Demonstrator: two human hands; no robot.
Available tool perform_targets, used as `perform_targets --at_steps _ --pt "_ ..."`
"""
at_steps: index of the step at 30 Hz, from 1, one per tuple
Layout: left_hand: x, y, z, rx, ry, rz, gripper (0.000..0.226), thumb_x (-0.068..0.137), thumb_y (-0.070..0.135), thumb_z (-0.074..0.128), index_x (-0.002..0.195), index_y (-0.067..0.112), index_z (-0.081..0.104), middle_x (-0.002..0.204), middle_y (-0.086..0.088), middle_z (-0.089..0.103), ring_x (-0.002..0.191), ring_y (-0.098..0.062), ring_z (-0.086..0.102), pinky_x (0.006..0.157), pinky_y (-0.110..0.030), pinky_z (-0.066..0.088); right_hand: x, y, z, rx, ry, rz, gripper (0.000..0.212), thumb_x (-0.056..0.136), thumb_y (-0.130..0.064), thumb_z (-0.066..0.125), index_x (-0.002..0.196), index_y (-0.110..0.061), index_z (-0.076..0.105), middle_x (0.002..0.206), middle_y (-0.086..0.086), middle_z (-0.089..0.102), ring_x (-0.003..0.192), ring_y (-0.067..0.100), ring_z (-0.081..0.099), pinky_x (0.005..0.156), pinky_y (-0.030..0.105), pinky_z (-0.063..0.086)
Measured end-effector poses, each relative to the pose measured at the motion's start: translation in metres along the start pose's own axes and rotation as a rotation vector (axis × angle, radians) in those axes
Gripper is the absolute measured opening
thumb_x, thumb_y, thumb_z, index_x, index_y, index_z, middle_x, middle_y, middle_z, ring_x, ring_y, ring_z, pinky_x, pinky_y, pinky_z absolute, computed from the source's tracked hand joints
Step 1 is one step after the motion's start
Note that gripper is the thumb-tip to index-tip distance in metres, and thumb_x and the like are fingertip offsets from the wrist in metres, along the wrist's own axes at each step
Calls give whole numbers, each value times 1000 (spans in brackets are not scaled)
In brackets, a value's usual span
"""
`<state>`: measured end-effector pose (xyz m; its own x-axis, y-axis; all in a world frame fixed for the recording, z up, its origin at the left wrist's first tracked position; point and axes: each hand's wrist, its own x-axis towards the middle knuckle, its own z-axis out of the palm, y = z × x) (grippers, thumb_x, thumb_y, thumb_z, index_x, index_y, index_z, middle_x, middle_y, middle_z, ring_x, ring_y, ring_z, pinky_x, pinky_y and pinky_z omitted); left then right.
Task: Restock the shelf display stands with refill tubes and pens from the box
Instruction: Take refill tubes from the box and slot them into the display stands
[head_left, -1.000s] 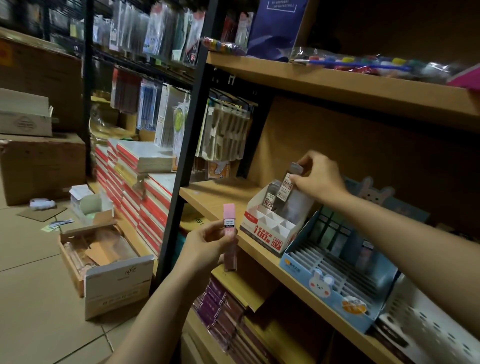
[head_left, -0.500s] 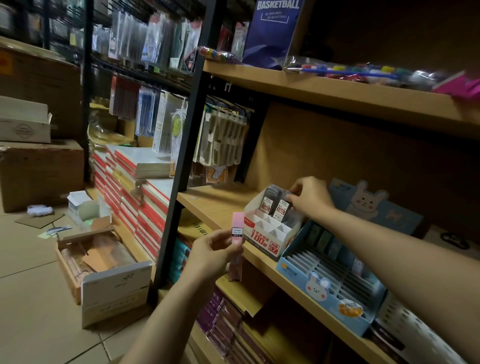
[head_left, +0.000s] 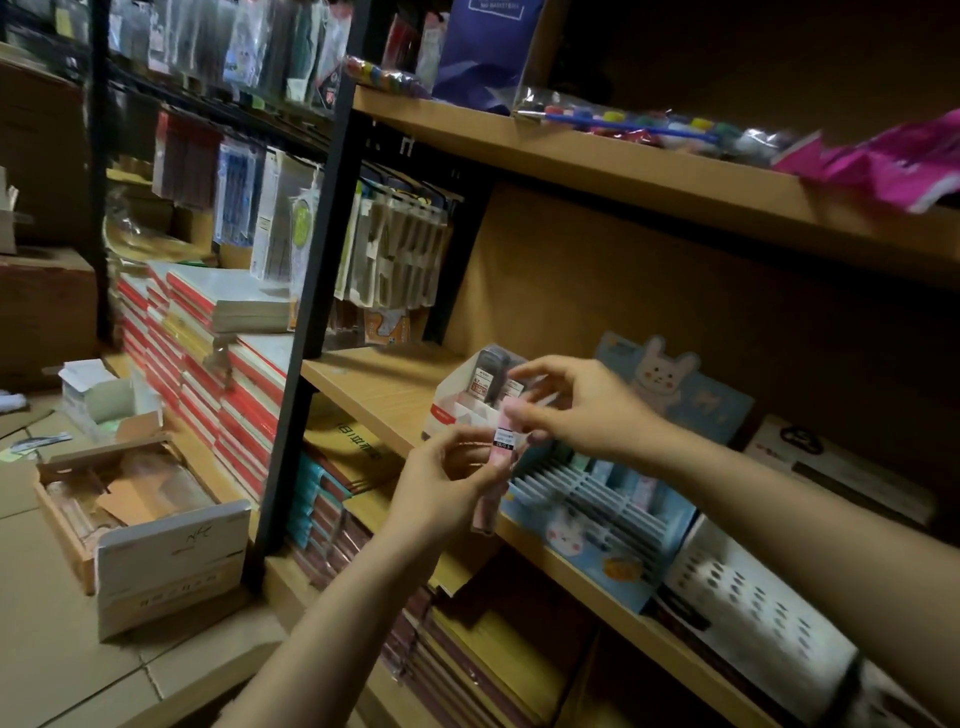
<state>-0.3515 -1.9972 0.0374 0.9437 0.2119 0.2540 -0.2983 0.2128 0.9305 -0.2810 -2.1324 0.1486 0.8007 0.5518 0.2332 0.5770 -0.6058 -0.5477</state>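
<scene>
Just off the shelf edge, both hands meet on a pink refill tube (head_left: 497, 457).

Curled around the tube's lower half, the left hand (head_left: 441, 486) holds it upright in front of the wooden shelf (head_left: 374, 389), while the right hand (head_left: 576, 408) pinches the tube's top between thumb and fingertips. Right behind the hands sits the white display stand (head_left: 454, 402), with dark refill tubes (head_left: 485, 376) standing in its back row and its front pockets open. Beside it, touching the shelf's front lip, the blue bunny stand (head_left: 597, 525) shows bare slots. Bare shelf board stretches left of the white stand toward the black upright post (head_left: 306, 332). Down on the floor, well apart, lies the open cardboard box (head_left: 135, 514).
</scene>
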Motion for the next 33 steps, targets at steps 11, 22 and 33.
perform_targets --at_steps 11,22,33 --pt "-27 -33 45 983 -273 482 57 89 61 43 141 43 32 149 6 28 140 -12 22 114 -40 34 -64 22 -110 -421 371 83 12 82 -25 77 85 -29 66 82 -12 68 72 1 65 58 16 50" --pt "-33 -64 38 1323 -379 488 67 90 69 35 144 57 -3 161 0 -17 139 -17 -33 114 -37 -8 -65 72 -83 -641 344 164 17 84 -20 75 98 -18 66 89 -4 64 81 11 61 66 23 49" --pt "-32 -69 36 1262 -365 520 69 91 61 45 143 58 -1 161 3 -15 143 -16 -28 114 -36 -4 -66 79 -72 -884 343 186 17 91 -26 67 103 -14 69 99 6 69 90 21 67 72 32 56"
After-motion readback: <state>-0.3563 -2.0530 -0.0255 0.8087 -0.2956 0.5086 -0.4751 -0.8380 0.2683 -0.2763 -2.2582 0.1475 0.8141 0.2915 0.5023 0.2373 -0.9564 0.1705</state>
